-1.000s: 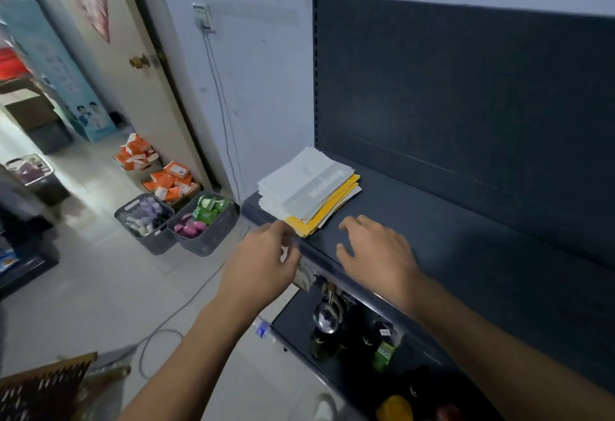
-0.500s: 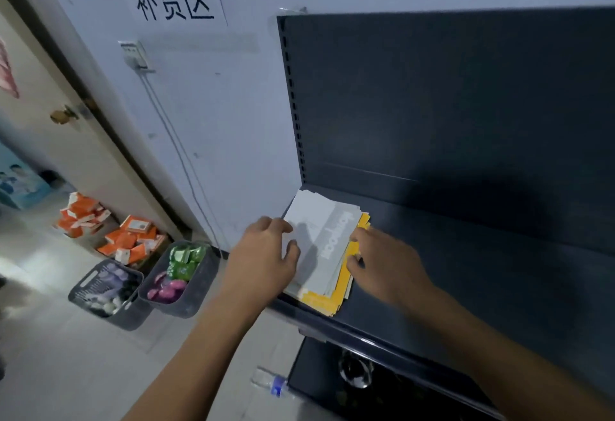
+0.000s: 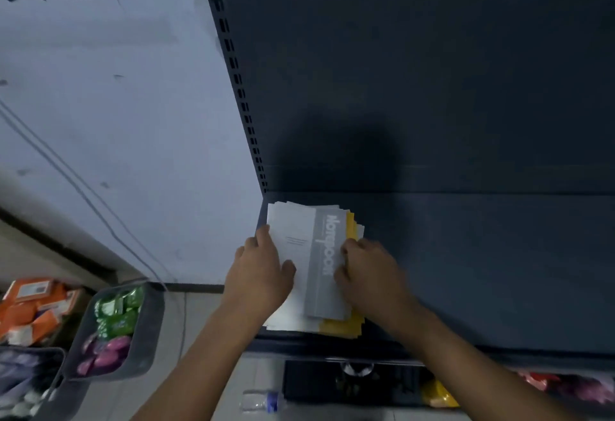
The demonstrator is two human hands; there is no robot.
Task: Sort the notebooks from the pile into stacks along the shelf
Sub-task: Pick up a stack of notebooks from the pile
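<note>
My left hand (image 3: 259, 274) grips the pile (image 3: 296, 231) by its left edge, thumb on the white cover. The pile lies at the far-left end of the shelf (image 3: 482, 270), long axis running away from me. My right hand (image 3: 369, 274) is curled at the right edge of the top notebook (image 3: 327, 254); blur hides whether it has a hold, but it is nearer the bare stretch to the right.
</note>
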